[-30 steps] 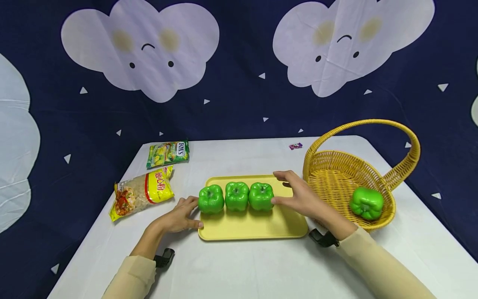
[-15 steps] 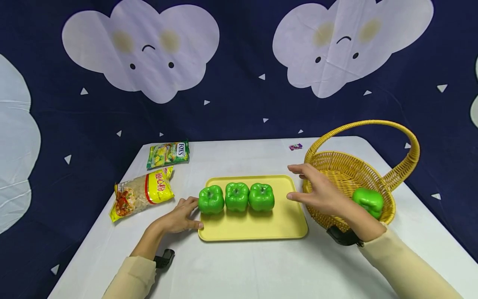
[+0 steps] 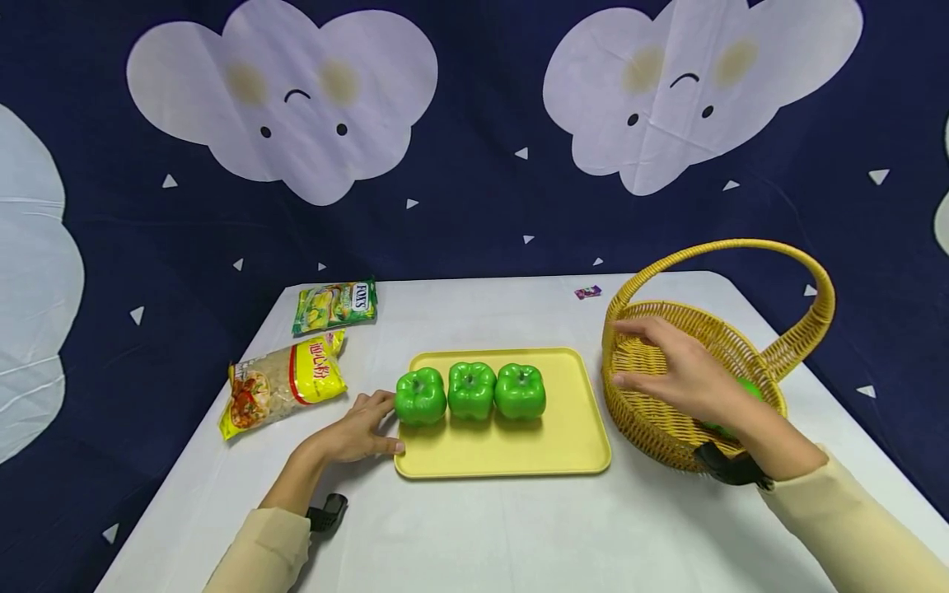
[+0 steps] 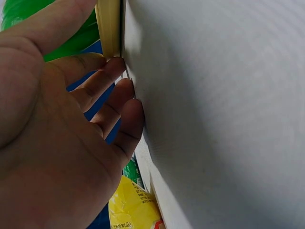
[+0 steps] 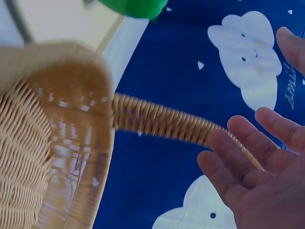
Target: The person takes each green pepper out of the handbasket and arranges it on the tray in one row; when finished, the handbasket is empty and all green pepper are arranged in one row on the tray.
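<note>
Three green bell peppers (image 3: 471, 390) stand in a row on a yellow tray (image 3: 511, 455). At the tray's left edge lies my left hand (image 3: 358, 429), its fingers loosely bent beside the leftmost pepper (image 3: 420, 399) and the thumb by the rim. In the left wrist view, the fingertips of that hand (image 4: 71, 119) are close to the tray's side (image 4: 110, 28); nothing is gripped. Over the wicker basket (image 3: 645, 441) hovers my right hand (image 3: 685, 375), fingers spread and holding nothing. Another green pepper (image 3: 750, 386) inside the basket is mostly hidden behind the right forearm.
The basket's tall arched handle (image 3: 730, 244) rises behind the right hand. To the left lie a yellow bag of pasta (image 3: 285, 383) and a green FOX'S packet (image 3: 335, 306). A small purple wrapped sweet (image 3: 588, 291) is near the table's back edge.
My right hand has moved right, from beside the rightmost pepper on the tray to above the basket, and now covers most of the pepper there. The left hand has stayed put.
</note>
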Available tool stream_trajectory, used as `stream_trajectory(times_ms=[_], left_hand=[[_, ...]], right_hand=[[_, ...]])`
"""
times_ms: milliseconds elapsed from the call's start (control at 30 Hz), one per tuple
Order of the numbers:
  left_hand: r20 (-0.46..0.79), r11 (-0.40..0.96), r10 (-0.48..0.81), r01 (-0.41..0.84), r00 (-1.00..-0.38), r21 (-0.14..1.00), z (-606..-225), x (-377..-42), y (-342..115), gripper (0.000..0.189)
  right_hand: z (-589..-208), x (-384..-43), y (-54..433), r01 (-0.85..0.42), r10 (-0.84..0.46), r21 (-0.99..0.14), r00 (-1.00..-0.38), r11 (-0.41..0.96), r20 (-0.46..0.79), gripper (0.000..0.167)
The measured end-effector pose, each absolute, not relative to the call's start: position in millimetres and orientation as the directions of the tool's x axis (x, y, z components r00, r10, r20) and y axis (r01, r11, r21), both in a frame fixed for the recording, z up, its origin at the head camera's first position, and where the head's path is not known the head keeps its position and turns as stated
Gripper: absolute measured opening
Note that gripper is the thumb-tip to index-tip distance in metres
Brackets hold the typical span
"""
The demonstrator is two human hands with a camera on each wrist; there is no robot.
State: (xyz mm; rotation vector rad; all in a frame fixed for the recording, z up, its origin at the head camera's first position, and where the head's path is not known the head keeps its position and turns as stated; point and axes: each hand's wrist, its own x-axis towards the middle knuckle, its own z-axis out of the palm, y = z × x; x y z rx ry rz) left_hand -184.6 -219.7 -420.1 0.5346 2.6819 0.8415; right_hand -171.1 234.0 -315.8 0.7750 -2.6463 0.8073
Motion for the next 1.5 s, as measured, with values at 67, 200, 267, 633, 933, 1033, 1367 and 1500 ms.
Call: stream_trajectory(times_ms=[67,200,267,633,933,1033,1367,1500], left_hand=[[-0.152,0.762,0.425,0.263,-0.892,0.591,-420,-185,-219,0.079],[-0.154,0.763,0.423,0.260,-0.893,0.591,-420,-185,-219,0.079],[-0.154,0.764,0.422,0.259,-0.893,0.591,-420,-186,-219,0.079],[-0.149,0.763,0.423,0.263,-0.894,0.591,-421,-186,-219,0.079],[-0.148,0.763,0.425,0.265,-0.893,0.590,-421,-186,-220,0.079],[-0.149,0.763,0.425,0.265,-0.893,0.590,-421,-186,-220,0.079],[-0.153,0.763,0.422,0.259,-0.894,0.592,-420,-185,-219,0.078],[-0.155,0.764,0.420,0.256,-0.894,0.592,-421,-185,-219,0.078]], right_hand=[[-316,-171,240,-0.558,-0.409,-0.417,-0.822,0.717,0.397,0.061],[-319,-172,252,-0.533,-0.388,-0.415,-0.837,0.737,0.385,0.059],[-320,-173,257,-0.523,-0.381,-0.413,-0.843,0.745,0.380,0.059],[-326,-182,285,-0.432,-0.331,-0.445,-0.898,0.785,0.289,0.061],[-323,-189,304,-0.339,-0.297,-0.431,-0.941,0.836,0.164,0.069],[-324,-192,309,-0.332,-0.304,-0.415,-0.943,0.847,0.134,0.070],[-330,-203,325,-0.321,-0.315,-0.372,-0.946,0.871,0.078,0.071],[-331,-206,329,-0.320,-0.325,-0.363,-0.945,0.875,0.049,0.071]])
